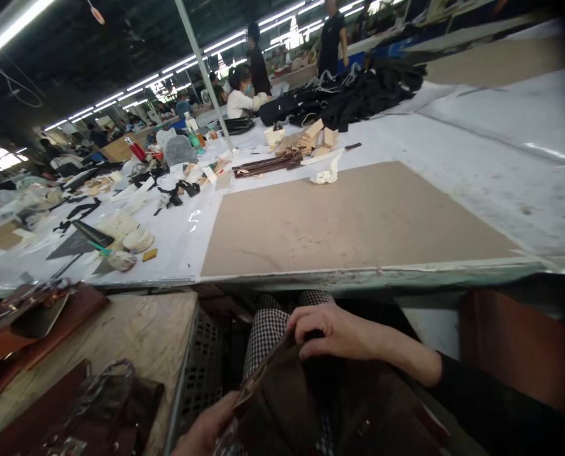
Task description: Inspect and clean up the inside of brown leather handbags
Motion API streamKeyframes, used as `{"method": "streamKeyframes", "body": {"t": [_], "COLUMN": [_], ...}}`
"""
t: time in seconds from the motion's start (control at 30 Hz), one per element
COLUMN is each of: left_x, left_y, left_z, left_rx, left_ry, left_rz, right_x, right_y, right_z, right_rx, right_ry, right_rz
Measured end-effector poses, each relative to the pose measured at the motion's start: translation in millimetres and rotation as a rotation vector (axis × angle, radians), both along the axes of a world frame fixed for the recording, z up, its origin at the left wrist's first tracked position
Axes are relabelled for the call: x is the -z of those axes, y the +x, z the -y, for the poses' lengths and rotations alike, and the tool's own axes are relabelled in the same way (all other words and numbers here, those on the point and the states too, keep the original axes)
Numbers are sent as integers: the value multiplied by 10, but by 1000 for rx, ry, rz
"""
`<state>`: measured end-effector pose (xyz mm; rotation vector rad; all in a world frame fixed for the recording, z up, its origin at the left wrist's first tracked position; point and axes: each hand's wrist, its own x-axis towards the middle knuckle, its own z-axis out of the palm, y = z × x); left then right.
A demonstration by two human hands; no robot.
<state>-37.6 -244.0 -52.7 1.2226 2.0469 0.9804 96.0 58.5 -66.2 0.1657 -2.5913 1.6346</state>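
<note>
A dark olive-brown bag (282, 405) rests on my lap, over checked trousers, below the table's front edge. My right hand (332, 330) pinches the upper rim of the bag, thumb and fingers bent around its edge. Lower down and to the left, my left hand (211, 421) grips the near end of that same rim; part of this hand is cut off by the frame's bottom. Small metal fittings show on the bag's right part. Its inside is dark and mostly hidden.
Ahead is a white-covered table with a brown board (349, 221). On it lie a crumpled white cloth (327, 172), brown strips (268, 164) and black material (349, 95). Brown bags (106, 405) sit on a side bench (140, 323) at left. People work farther back.
</note>
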Motion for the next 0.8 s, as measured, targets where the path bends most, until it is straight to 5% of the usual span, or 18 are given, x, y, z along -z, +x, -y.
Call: {"method": "streamKeyframes", "body": {"t": [0.17, 0.33, 0.57, 0.8], "left_x": [-221, -210, -44, -362], "left_y": [-274, 25, 238, 440], "left_z": [270, 28, -207, -453], "left_rx": [-238, 20, -48, -144], "left_ry": [-23, 284, 251, 156], "left_rz": [-287, -583, -538, -396], "right_x": [-37, -77, -147, -22], "right_y": [-65, -42, 93, 176], "right_z": [25, -10, -69, -30], "right_rx": [-35, -88, -165, -61], "right_ry": [9, -32, -105, -91], "right_rz": [55, 101, 90, 6]}}
